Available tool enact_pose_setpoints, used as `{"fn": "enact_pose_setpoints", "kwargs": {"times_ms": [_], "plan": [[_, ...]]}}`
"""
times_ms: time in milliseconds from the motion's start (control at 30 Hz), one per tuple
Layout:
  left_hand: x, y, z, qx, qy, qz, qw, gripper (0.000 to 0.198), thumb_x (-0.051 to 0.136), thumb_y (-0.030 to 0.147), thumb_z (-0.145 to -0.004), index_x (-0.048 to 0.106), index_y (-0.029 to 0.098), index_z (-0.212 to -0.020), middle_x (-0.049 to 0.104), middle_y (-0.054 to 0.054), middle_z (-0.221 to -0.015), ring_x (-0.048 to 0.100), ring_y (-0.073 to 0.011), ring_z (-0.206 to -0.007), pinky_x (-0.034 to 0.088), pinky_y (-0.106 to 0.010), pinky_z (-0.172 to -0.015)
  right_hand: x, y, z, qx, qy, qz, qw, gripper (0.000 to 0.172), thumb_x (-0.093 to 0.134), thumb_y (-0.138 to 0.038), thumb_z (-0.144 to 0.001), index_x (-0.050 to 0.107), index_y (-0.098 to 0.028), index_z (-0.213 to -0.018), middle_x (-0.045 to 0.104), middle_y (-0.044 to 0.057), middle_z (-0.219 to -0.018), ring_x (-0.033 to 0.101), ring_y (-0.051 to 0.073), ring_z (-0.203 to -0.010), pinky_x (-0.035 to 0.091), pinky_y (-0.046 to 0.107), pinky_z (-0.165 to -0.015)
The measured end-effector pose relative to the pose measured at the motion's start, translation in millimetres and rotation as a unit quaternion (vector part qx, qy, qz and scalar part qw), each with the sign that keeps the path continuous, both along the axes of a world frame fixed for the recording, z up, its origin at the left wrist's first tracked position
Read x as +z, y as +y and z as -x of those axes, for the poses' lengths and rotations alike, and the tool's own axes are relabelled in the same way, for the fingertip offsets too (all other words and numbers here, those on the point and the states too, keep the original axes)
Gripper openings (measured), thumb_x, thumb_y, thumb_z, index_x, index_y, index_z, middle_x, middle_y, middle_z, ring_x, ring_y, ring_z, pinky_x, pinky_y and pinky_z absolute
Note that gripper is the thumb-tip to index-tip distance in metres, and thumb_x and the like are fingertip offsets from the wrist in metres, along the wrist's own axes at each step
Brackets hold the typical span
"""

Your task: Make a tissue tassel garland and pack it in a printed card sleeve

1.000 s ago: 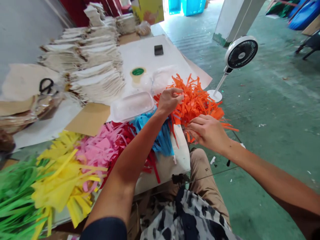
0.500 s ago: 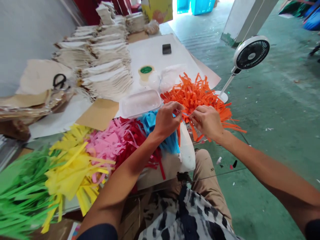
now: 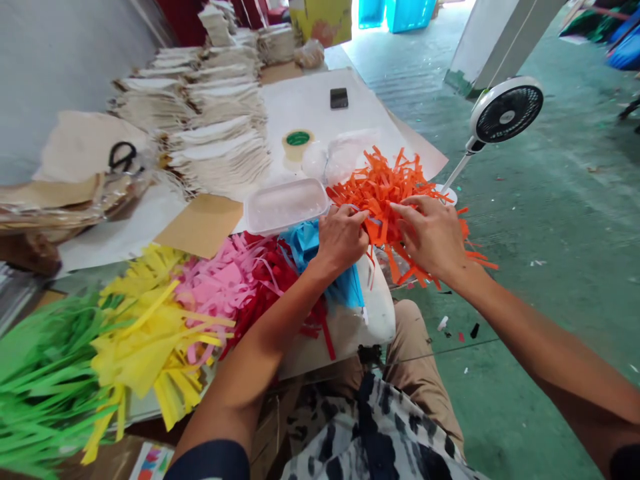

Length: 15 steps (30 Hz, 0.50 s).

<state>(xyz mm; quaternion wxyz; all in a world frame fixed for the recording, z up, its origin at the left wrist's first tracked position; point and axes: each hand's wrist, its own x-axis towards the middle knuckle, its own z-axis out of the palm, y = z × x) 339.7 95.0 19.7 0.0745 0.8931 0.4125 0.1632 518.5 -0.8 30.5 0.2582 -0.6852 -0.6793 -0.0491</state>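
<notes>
A fluffy bunch of orange paper strips lies at the table's right corner, under and between both hands. My left hand is closed at its left edge, fingers curled in; what they hold is hidden. My right hand rests over the bunch's right side, fingers stretched out and apart, fingertips touching the orange strips. Beneath my left hand and wrist lies a bunch of blue strips. Dark red strips, pink strips, yellow strips and green strips follow in a row leftward.
Behind the hands are a clear plastic tray, a tape roll and a black phone. Stacks of cream bags stand at the back left, near black-handled scissors. A white fan stands right of the table.
My hands have moved apart; both were pinching close together at a thin pale strip. My right hand has opened and spread over the orange strips. The view has shifted slightly.
</notes>
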Motion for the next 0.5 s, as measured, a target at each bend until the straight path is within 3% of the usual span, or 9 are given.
{"fn": "enact_pose_setpoints", "kwargs": {"times_ms": [67,100,167,233,267,300,367,433,500], "plan": [[4.8,5,0,0.024,0.002,0.002,1.0,0.039,0.059,0.018,-0.093,0.076,0.028,-0.127,0.071,-0.012,-0.122,0.059,-0.0348,-0.119,0.048,-0.05,-0.091,20.3,-18,13,0.114,0.158,-0.022,0.981,0.021,0.061,-0.026,-0.102,0.081,-0.024,-0.106,0.076,0.009,-0.111,0.069,0.025,-0.104,0.051,0.041,-0.091],[7.1,8,0,0.033,0.003,0.002,0.999,0.038,0.058,0.017,-0.094,0.076,0.027,-0.126,0.071,-0.012,-0.123,0.059,-0.0351,-0.119,0.048,-0.051,-0.092,32.0,-30,22,0.196,0.244,0.006,0.95,0.016,0.065,-0.026,-0.102,0.081,-0.025,-0.098,0.077,0.005,-0.101,0.07,0.02,-0.096,0.053,0.035,-0.087],[11.0,12,0,0.043,-0.006,0.0,0.999,0.037,0.058,0.017,-0.095,0.076,0.024,-0.127,0.069,-0.013,-0.125,0.058,-0.0355,-0.12,0.048,-0.052,-0.094,55.7,-56,41,0.368,0.376,0.096,0.845,0.009,0.073,-0.024,-0.098,0.079,-0.024,-0.092,0.076,0.0,-0.09,0.071,0.012,-0.083,0.054,0.024,-0.077],[13.2,14,1,0.038,-0.029,-0.004,0.999,0.038,0.059,0.016,-0.095,0.075,0.024,-0.128,0.068,-0.013,-0.126,0.057,-0.035,-0.122,0.048,-0.052,-0.096,75.6,-79,57,0.485,0.451,0.134,0.738,0.014,0.072,-0.028,-0.099,0.077,-0.022,-0.088,0.075,0.0,-0.085,0.07,0.008,-0.075,0.054,0.019,-0.073],[13.7,13,1,0.029,-0.043,-0.008,0.999,0.038,0.06,0.015,-0.094,0.074,0.024,-0.128,0.068,-0.012,-0.126,0.056,-0.0345,-0.122,0.048,-0.051,-0.096,83.0,-88,62,0.515,0.457,0.145,0.71,0.021,0.066,-0.031,-0.103,0.076,-0.021,-0.087,0.076,0.0,-0.084,0.071,0.008,-0.075,0.055,0.02,-0.075],[14.0,12,1,0.016,-0.056,-0.013,0.998,0.036,0.06,0.014,-0.094,0.075,0.024,-0.126,0.069,-0.011,-0.125,0.056,-0.0337,-0.122,0.048,-0.051,-0.096,88.2,-95,65,0.523,0.445,0.145,0.712,0.026,0.06,-0.032,-0.106,0.076,-0.021,-0.088,0.076,0.001,-0.084,0.071,0.009,-0.075,0.055,0.021,-0.078],[13.9,8,2,-0.014,-0.075,-0.025,0.997,0.03,0.061,0.014,-0.094,0.076,0.025,-0.118,0.07,-0.009,-0.122,0.057,-0.032,-0.119,0.048,-0.05,-0.095,91.2,-105,59,0.474,0.353,0.142,0.794,0.03,0.05,-0.028,-0.11,0.076,-0.023,-0.096,0.077,0.003,-0.091,0.072,0.011,-0.081,0.055,0.025,-0.082],[13.7,5,4,-0.036,-0.085,-0.034,0.995,0.023,0.061,0.017,-0.096,0.078,0.025,-0.109,0.07,-0.008,-0.118,0.057,-0.0309,-0.115,0.047,-0.049,-0.094,84.3,-112,40,0.347,0.182,0.141,0.909,0.029,0.048,-0.023,-0.108,0.077,-0.024,-0.105,0.077,0.005,-0.099,0.072,0.016,-0.087,0.054,0.03,-0.08],[13.3,3,6,-0.043,-0.091,-0.041,0.994,0.019,0.06,0.02,-0.097,0.078,0.025,-0.101,0.071,-0.009,-0.115,0.057,-0.0308,-0.113,0.046,-0.049,-0.095,69.6,-124,11,0.186,-0.016,0.15,0.971,0.028,0.05,-0.024,-0.106,0.078,-0.024,-0.105,0.077,0.008,-0.098,0.072,0.022,-0.086,0.051,0.034,-0.07]]}}
